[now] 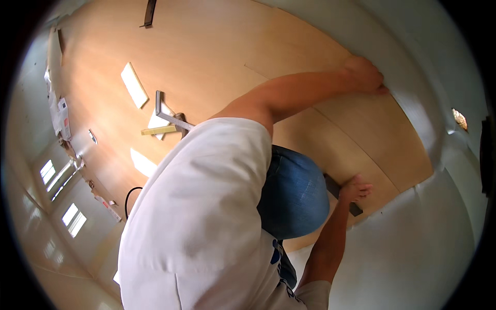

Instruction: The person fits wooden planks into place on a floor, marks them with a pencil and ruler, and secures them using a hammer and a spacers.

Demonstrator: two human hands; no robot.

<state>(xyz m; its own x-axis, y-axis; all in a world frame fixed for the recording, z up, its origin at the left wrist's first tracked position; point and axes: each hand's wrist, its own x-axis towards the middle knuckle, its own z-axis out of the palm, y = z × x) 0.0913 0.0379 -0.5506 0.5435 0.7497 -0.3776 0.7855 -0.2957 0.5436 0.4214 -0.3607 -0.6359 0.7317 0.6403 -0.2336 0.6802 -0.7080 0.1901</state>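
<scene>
Bright paired panes [48,171] glowed at 9 o'clock, with a second pair [74,220] toward 8, both amid pale surroundings. A smooth, pale grey floor [392,253] spread at 4 o'clock. Near 3 o'clock, a small lit patch [459,119] shone beside a dark, indistinct shape [486,155] at the far edge.

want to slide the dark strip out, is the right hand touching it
Cannot tell. The head view, from above, shows the right hand over the dark strip, fingers spread, hiding any contact or gap.
</scene>
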